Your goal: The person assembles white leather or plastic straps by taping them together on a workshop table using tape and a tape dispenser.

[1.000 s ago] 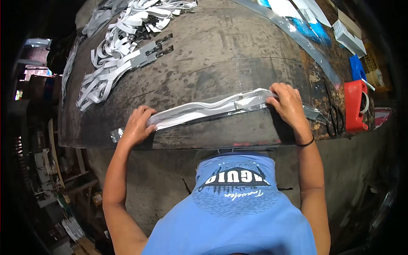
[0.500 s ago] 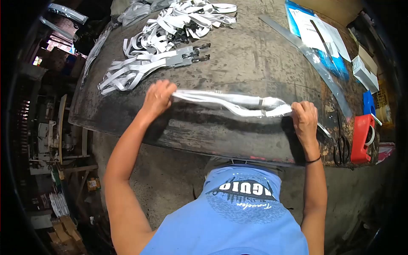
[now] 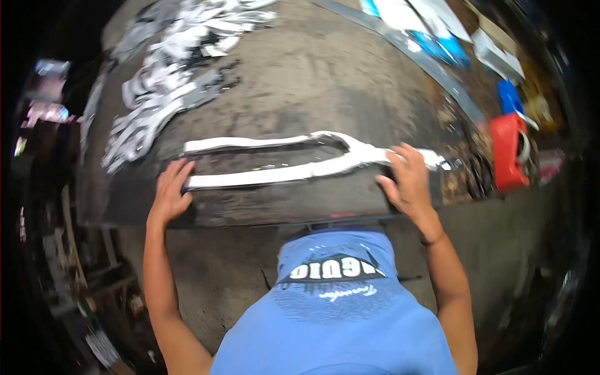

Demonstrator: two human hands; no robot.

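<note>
A white lanyard (image 3: 250, 179) lies spread on the dark worktable (image 3: 281, 94), its two straps side by side and joining toward the right. My left hand (image 3: 172, 192) rests at the left end of the straps, fingers stretched out beside the lower strap's end. My right hand (image 3: 409, 182) lies over the joined part with its fingers apart, its fingertips on the band. The lanyard's right tip shows past my fingers, blurred and shiny.
A heap of white lanyards (image 3: 194, 40) with grey ends covers the back left. Along the right are a red tape dispenser (image 3: 507, 153), blurred scissors (image 3: 480, 176), a white box (image 3: 497, 56) and a long grey strip (image 3: 431, 75). The table's front edge is close to my body.
The lanyard was held stretched between both closed hands; now it lies flat with its straps spread apart, and both hands have opened. The camera view has shifted.
</note>
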